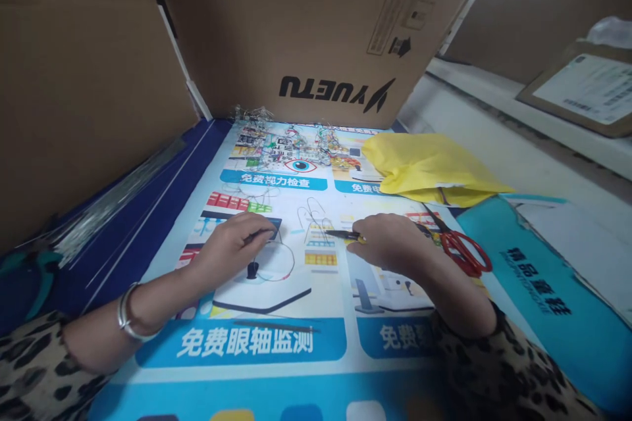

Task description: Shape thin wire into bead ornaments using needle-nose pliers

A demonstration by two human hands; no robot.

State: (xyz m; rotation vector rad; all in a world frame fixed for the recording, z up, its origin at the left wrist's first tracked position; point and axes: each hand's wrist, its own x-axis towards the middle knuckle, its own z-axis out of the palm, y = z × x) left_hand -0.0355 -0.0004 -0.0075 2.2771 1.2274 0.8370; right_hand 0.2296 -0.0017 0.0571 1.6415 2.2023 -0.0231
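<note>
Wire loop [293, 260] hangs at the fingertips of the left hand [241, 240], just off its right side and a bit toward the body. It looks almost round, so no way across it is clearly longest. The left hand is the nearer one: its fingers are pinched small, and the top of the loop runs up to them. A dark bit shows there too, but I cannot tell what it is. The right hand [388, 243] is wrapped around pointed pliers [342, 235], and their long nose points left, at the left hand. From that nose, the loop is to the left and a little nearer the body. The tip stops just beside some bent wires [313, 218] between the hands.

All this is over a printed poster [340, 200]. Dark thin sticks [279, 327] lie toward its near edge. Red-handled scissors [461, 250] lie near its right edge, by the right wrist, and a teal board [523, 270] runs along that edge. A yellow bag [434, 164] sits by the far right corner. Messy wires with tiny beads [326, 138] fill the far edge. Past the left edge, straight wires [123, 200] lie on dark blue.

Behind the far edge stands a big brown carton [296, 20] with upside-down letters. More brown cardboard [83, 99] stands at the left.
</note>
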